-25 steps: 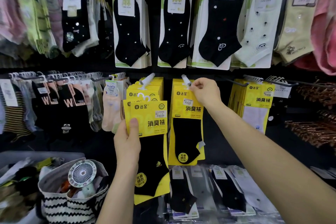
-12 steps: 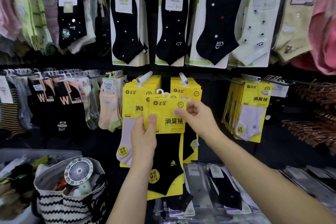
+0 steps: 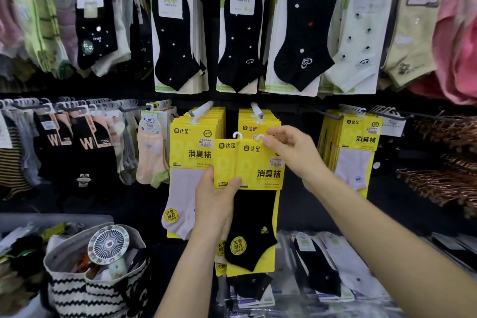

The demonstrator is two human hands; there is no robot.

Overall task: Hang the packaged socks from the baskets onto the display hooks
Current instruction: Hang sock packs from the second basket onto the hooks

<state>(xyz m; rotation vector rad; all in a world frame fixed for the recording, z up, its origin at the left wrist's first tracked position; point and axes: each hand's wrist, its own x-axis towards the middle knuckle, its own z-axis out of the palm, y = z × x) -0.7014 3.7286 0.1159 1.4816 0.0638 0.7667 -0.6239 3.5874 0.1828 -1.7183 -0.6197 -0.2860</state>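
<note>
A second ago the right hand (image 3: pixel 291 152) was up at the display hook (image 3: pixel 256 111). It has since dropped back to the bundle of sock packs (image 3: pixel 224 162) and now pinches the front pack (image 3: pixel 260 162) at its top right corner, thumb and forefinger closed just beside the white hanger loop (image 3: pixel 260 137). The left hand (image 3: pixel 214 204), at seven o'clock from that pinch, grips the bundle by the lower edge of the yellow cards. Its thumb lies across the front; the fingers behind are hidden. The bundle has also shifted right and now sits directly below the target hook, which stands at twelve o'clock from it. The front pack is already fanned slightly to the right of the one behind, whose own loop shows at eleven o'clock. I take this to mean one pack has been hung and the next is being peeled off for the same hook, where matching black-sock packs (image 3: pixel 253 127) already hang. At ten o'clock the neighbouring hook (image 3: pixel 200 112) carries lilac-sock packs (image 3: pixel 191 155), so that is the wrong colour. The loop is small, so it will need careful lining up with the hook tip. More stock lies loose at five o'clock (image 3: pixel 317 266), and a striped tote bag (image 3: pixel 95 289) sits at eight o'clock.
</note>
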